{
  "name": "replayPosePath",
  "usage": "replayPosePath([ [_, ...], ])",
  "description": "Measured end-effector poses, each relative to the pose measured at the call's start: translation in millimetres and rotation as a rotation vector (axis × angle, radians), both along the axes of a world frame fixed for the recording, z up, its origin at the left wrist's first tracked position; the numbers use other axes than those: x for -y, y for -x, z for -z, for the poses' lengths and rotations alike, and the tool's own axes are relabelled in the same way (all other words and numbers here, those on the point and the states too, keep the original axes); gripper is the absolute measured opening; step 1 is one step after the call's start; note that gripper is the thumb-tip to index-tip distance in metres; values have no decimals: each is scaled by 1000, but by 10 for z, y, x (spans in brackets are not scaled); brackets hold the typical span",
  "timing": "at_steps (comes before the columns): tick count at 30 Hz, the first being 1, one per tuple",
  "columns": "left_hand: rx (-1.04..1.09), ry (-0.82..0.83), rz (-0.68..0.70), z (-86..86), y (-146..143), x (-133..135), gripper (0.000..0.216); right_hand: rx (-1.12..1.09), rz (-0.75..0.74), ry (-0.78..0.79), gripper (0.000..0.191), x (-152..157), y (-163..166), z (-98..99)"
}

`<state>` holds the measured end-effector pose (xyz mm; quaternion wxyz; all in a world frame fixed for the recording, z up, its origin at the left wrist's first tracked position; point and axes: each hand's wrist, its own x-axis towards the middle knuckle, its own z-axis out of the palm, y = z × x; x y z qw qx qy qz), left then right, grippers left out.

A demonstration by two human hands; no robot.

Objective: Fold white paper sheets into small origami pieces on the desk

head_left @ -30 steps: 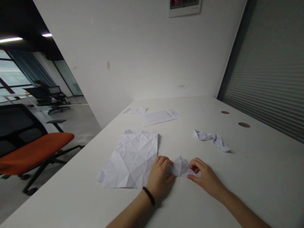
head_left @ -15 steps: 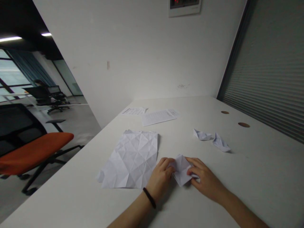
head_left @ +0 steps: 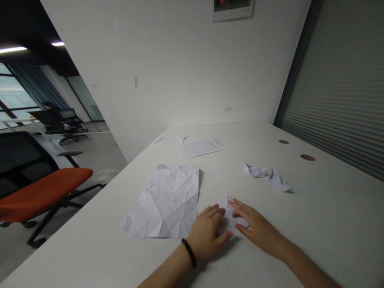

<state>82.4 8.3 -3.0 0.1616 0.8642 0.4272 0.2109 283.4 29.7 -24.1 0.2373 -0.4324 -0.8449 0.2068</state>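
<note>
A small folded white paper piece (head_left: 228, 215) lies on the white table (head_left: 315, 216) near the front edge. My left hand (head_left: 208, 234), with a black band on its wrist, rests on the paper's left side, fingers stretched and thumb under its lower edge. Fingers extended, my right hand (head_left: 253, 226) lies flat on the paper's right half and presses it down. Most of the paper is hidden under the two hands.
A creased, unfolded white sheet (head_left: 166, 200) lies just left of my hands. Two small folded paper boats (head_left: 268, 176) sit further back on the right, and printed sheets (head_left: 199, 147) lie near the wall. Two round cable holes (head_left: 307, 157) are at the right. An orange office chair (head_left: 45, 188) stands left of the table.
The paper piece was held up between pinching fingers a second ago; it has been turned and laid down, and both hands now lie flat over it.
</note>
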Motion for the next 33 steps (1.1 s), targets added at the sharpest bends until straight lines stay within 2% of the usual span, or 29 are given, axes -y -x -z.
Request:
replayPosePath([
  [3,-73,-38,-47,81,-54,17,34,62,-26,19,44,34,11,2],
  [7,-195,-80,34,148,-49,26,56,94,-46,39,57,54,7,-5],
  [11,-203,-105,54,174,-20,30,71,73,-67,78,69,55,-12,-32],
  [14,-200,-93,1,143,-43,43,72,-18,-34,109,56,48,-12,-54],
  [20,-156,-133,-152,-4,-123,65,46,-352,27,171,18,55,91,-86],
  [23,-113,-106,-179,-53,-91,32,27,-490,43,145,14,54,140,-81],
  [25,-39,-103,-180,-72,-40,5,26,-622,107,122,24,34,137,-65],
  [27,121,-98,-168,-78,11,-14,28,-765,149,140,41,5,107,-44],
  [30,444,15,-194,-59,43,-25,29,-884,58,294,59,-17,61,-10],
  [33,717,225,-289,-5,12,-34,33,-858,-42,494,71,19,93,25],
])
